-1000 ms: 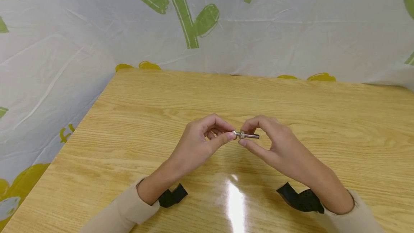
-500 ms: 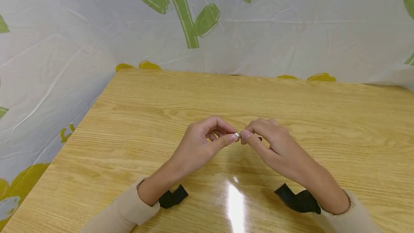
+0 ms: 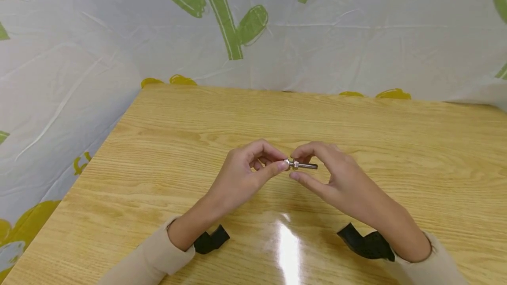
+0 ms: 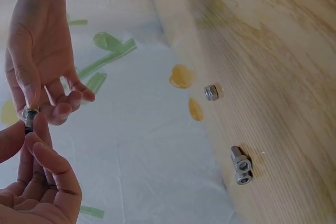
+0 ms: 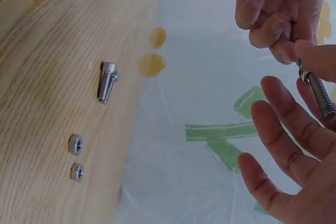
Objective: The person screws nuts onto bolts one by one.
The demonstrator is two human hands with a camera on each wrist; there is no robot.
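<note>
A silver bolt [image 3: 309,166] is held level over the table, its threaded end to the right. My left hand [image 3: 245,168] pinches its head end between thumb and fingers. A hex nut [image 3: 296,165] sits round the shank, a short gap from those fingertips. My right hand [image 3: 340,173] hovers right at the nut, thumb below it and index finger above, with a small gap at the thumb. In the right wrist view the bolt's threads [image 5: 321,95] run out past the right thumb, and the other right fingers are spread loosely.
Both wrist views show loose hardware on the wooden table [image 3: 178,122]: socket-head bolts [image 5: 106,82] lying together and two nuts [image 5: 76,144] near them. A patterned white sheet [image 3: 317,47] hangs behind the table. Black straps [image 3: 211,240] stick out at both wrists.
Half a second ago the right thumb and finger closed over the nut and covered most of the shank. They have since parted and rolled back, uncovering both. The left hand stays in place.
</note>
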